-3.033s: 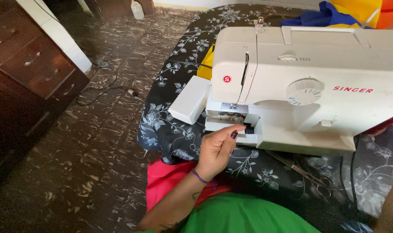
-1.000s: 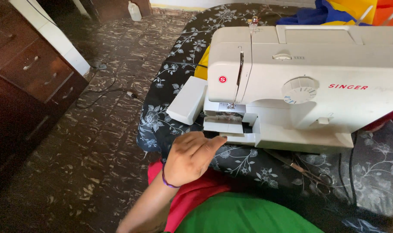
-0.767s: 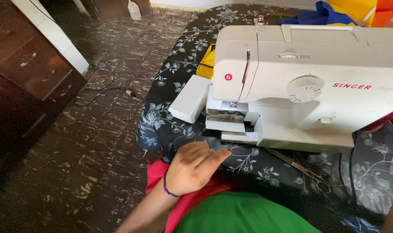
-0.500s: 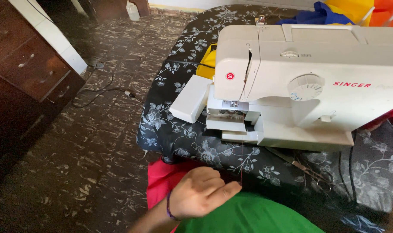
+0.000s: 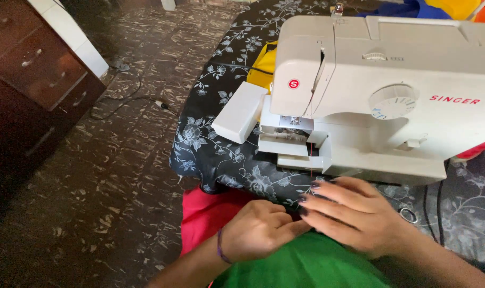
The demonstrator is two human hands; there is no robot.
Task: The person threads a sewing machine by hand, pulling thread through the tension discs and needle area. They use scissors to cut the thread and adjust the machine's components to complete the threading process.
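Your left hand (image 5: 261, 228) curls loosely and your right hand (image 5: 354, 213) lies spread, fingertips meeting just near of the white sewing machine (image 5: 381, 90), where a red thread (image 5: 311, 160) hangs; what they pinch, you cannot tell.

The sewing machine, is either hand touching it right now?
No, the left hand and right hand meet in front of the sewing machine, clear of its base.

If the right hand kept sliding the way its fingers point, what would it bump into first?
The right hand points left, toward the left hand, whose knuckles lie just ahead of the fingertips. It would likely meet that hand first, though the heights are hard to judge.
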